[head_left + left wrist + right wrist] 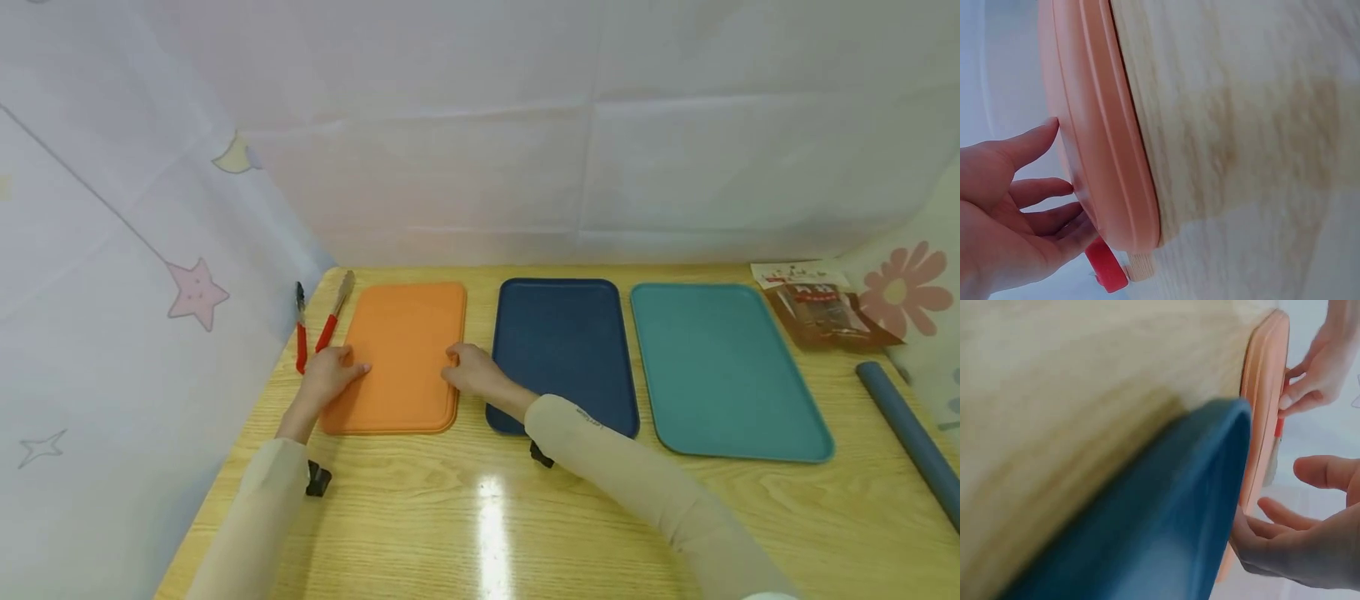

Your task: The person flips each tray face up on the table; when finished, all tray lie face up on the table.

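An orange tray (405, 358) with a ridged, layered edge lies flat on the wooden table, its plain face up. At its left side is my left hand (330, 377), thumb over the top and the other fingertips at the rim; in the left wrist view these fingers (1044, 187) are spread and loosely bent. My right hand (476, 371) reaches the tray's right side across the corner of a navy blue tray (566, 350). Seen from the right wrist, its fingers (1272, 534) are at the orange edge while the thumb stands off it.
Red-handled tongs (327, 332) lie left of the orange tray, with another red-handled tool (302, 342) beside them. On the right are a teal tray (727, 371), a brown food packet (825, 312) and a grey-blue roll (911, 437). Printed cloth hangs behind the table.
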`<state>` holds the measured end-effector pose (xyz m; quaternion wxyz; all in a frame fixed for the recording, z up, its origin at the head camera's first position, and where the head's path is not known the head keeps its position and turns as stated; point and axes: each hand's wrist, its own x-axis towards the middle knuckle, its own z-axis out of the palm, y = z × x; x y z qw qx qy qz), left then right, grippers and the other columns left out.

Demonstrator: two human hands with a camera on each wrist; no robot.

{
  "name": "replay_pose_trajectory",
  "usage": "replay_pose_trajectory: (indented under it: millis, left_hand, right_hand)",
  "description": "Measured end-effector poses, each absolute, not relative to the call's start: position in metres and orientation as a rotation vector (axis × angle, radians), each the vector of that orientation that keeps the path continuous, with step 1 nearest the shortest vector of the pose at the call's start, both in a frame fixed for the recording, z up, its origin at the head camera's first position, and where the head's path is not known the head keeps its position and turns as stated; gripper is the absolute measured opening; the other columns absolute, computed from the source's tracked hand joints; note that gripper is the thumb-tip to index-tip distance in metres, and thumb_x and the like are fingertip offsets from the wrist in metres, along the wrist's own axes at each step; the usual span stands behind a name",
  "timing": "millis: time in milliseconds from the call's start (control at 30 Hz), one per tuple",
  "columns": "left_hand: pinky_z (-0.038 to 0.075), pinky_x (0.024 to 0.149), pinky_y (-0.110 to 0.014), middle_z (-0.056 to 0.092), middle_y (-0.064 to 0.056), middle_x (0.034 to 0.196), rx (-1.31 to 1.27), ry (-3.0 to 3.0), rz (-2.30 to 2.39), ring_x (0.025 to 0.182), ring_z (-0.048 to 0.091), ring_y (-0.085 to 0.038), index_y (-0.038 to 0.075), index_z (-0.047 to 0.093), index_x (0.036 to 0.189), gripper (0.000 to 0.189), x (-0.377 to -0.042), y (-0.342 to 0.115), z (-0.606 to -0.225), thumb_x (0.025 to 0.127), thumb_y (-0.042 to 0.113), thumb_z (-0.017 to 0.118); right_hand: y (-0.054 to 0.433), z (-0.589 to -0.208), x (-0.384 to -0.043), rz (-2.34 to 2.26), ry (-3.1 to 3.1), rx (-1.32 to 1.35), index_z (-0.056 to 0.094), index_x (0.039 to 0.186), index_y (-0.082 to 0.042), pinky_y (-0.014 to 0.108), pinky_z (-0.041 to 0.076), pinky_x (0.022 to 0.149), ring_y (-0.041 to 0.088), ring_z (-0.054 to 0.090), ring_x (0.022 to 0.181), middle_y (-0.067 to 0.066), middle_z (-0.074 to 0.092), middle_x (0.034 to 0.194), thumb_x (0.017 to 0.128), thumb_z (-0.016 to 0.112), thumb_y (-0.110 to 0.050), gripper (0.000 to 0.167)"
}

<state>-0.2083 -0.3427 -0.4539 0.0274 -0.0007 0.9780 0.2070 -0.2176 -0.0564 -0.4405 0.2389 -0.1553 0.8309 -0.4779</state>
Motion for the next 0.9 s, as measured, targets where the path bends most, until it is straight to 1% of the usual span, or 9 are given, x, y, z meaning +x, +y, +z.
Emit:
replay_pose_trajectory:
  millis: [33, 67, 233, 367, 467, 533, 633, 800, 900]
  left_hand:
    - [0.034, 0.101, -0.061, 0.046, -0.037, 0.132, 0.0, 3.023, 0.642, 0.123, 0.041, -0.053, -0.017, 0.046, 0.133, 0.061, -0.208, -0.343, -0.453, 0.094, 0.025, 0.064]
    - [0.034, 0.101, -0.06, 0.046, -0.037, 0.132, 0.001, 3.026, 0.647, 0.123, 0.041, -0.053, -0.017, 0.046, 0.133, 0.06, -0.208, -0.343, -0.453, 0.094, 0.025, 0.064]
    - [0.032, 0.103, -0.061, 0.046, -0.038, 0.132, 0.016, 3.044, 0.676, 0.125, 0.039, -0.053, -0.017, 0.046, 0.133, 0.058, -0.205, -0.342, -0.453, 0.094, 0.023, 0.064]
    - [0.027, 0.104, -0.064, 0.045, -0.038, 0.132, 0.037, 3.062, 0.683, 0.125, 0.037, -0.054, -0.017, 0.045, 0.133, 0.057, -0.204, -0.341, -0.455, 0.095, 0.021, 0.062]
    - [0.022, 0.105, -0.066, 0.046, -0.038, 0.132, 0.041, 3.077, 0.681, 0.125, 0.037, -0.054, -0.017, 0.046, 0.133, 0.056, -0.204, -0.34, -0.456, 0.095, 0.021, 0.061]
    - [0.02, 0.105, -0.067, 0.046, -0.038, 0.131, 0.048, 3.08, 0.684, 0.125, 0.037, -0.054, -0.017, 0.046, 0.133, 0.056, -0.205, -0.34, -0.458, 0.096, 0.021, 0.061]
    - [0.018, 0.106, -0.067, 0.046, -0.038, 0.131, 0.055, 3.073, 0.693, 0.124, 0.037, -0.054, -0.017, 0.045, 0.133, 0.056, -0.205, -0.34, -0.458, 0.096, 0.021, 0.06]
    - [0.02, 0.106, -0.066, 0.045, -0.039, 0.132, 0.069, 3.065, 0.69, 0.124, 0.037, -0.054, -0.017, 0.044, 0.134, 0.056, -0.203, -0.34, -0.458, 0.096, 0.021, 0.06]
    - [0.021, 0.106, -0.065, 0.044, -0.038, 0.133, 0.063, 3.056, 0.702, 0.125, 0.036, -0.054, -0.017, 0.044, 0.135, 0.056, -0.203, -0.339, -0.458, 0.096, 0.021, 0.06]
  right_hand:
    - [-0.057, -0.44, -0.216, -1.337, 2.261, -0.397, 0.044, 0.143, -0.004, 0.031, 0.044, 0.071, 0.017, 0.056, 0.086, 0.013, 0.045, 0.143, 0.098, 0.052, -0.017, 0.048]
    - [-0.056, -0.44, -0.215, -1.361, 2.251, -0.379, 0.045, 0.143, -0.005, 0.032, 0.045, 0.076, 0.018, 0.056, 0.096, 0.013, 0.045, 0.143, 0.098, 0.053, -0.017, 0.048]
    - [-0.056, -0.44, -0.213, -1.477, 2.173, -0.304, 0.047, 0.142, -0.007, 0.04, 0.045, 0.091, 0.026, 0.048, 0.122, 0.013, 0.043, 0.144, 0.096, 0.055, -0.018, 0.048]
    - [-0.053, -0.44, -0.21, -1.583, 2.103, -0.241, 0.047, 0.142, -0.008, 0.045, 0.041, 0.101, 0.029, 0.039, 0.134, 0.012, 0.041, 0.146, 0.096, 0.056, -0.015, 0.047]
    - [-0.052, -0.443, -0.207, -1.671, 2.069, -0.195, 0.048, 0.141, -0.007, 0.045, 0.04, 0.103, 0.029, 0.036, 0.137, 0.011, 0.041, 0.148, 0.095, 0.056, -0.01, 0.047]
    - [-0.051, -0.445, -0.206, -1.719, 2.06, -0.167, 0.049, 0.14, -0.007, 0.043, 0.041, 0.102, 0.028, 0.036, 0.137, 0.009, 0.042, 0.148, 0.093, 0.057, -0.005, 0.048]
    - [-0.05, -0.447, -0.206, -1.753, 2.076, -0.153, 0.051, 0.139, -0.007, 0.037, 0.045, 0.096, 0.027, 0.038, 0.137, 0.008, 0.045, 0.146, 0.091, 0.057, 0.0, 0.049]
    - [-0.048, -0.449, -0.205, -1.781, 2.1, -0.149, 0.055, 0.136, -0.008, 0.03, 0.045, 0.071, 0.028, 0.042, 0.133, 0.011, 0.049, 0.142, 0.086, 0.059, 0.006, 0.052]
    - [-0.048, -0.449, -0.204, -1.775, 2.143, -0.169, 0.056, 0.136, -0.009, 0.027, 0.044, 0.062, 0.03, 0.046, 0.129, 0.014, 0.051, 0.138, 0.084, 0.062, 0.007, 0.055]
